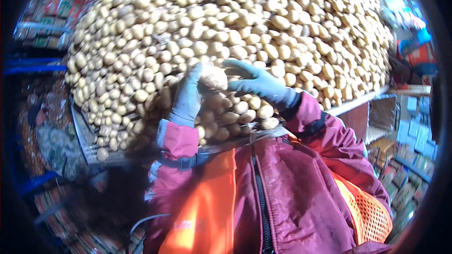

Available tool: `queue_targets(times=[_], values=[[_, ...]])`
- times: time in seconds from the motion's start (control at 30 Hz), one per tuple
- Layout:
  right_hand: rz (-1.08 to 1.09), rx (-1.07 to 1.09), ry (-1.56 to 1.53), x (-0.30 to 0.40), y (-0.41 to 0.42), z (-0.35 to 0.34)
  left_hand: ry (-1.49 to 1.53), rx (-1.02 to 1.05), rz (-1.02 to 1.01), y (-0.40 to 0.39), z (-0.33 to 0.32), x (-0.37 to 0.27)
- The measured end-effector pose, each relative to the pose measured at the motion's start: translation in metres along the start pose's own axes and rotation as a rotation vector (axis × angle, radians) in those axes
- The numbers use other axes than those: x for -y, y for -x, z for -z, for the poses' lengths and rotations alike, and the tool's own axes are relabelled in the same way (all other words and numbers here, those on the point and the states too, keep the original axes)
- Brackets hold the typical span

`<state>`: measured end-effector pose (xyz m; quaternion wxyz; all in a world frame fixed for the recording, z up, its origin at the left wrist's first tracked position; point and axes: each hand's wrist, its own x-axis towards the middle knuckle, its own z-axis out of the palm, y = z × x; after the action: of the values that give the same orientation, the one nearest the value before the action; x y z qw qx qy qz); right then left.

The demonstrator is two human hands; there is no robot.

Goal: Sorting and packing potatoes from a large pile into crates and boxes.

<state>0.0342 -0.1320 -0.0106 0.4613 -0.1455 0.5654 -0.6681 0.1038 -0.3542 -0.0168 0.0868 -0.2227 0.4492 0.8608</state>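
Note:
A large heap of potatoes spreads before me on a stand with a metal edge. My left hand, in a grey-blue glove, holds a large pale potato above the heap's near side. Its fingers behind the potato are mostly hidden. At the potato's right side is my right hand, gloved alike, with thumb and fingers apart. One fingertip is very close to the potato; whether it touches, I cannot tell. Smaller potatoes lie under and between my hands, partly in shadow.
Stacked printed packages stand to the left behind blue bars. A bare slatted corner of the stand shows at lower left. On the right are an open cardboard box and many small packs.

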Motion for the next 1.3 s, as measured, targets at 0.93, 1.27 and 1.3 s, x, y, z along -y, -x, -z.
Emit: queue_targets(times=[0.93, 1.27, 1.3], values=[[0.402, -0.875, -0.585, -0.109, 0.379, 0.208, -1.024, 0.601, -0.042, -0.071, -0.296, 0.196], [0.503, -1.416, -0.898, -0.204, 0.518, 0.231, -1.713, 0.855, -0.838, -0.073, -0.316, 0.292], [0.507, -1.517, -0.894, -0.22, 0.534, 0.23, -1.708, 0.864, -0.858, -0.074, -0.311, 0.295]])
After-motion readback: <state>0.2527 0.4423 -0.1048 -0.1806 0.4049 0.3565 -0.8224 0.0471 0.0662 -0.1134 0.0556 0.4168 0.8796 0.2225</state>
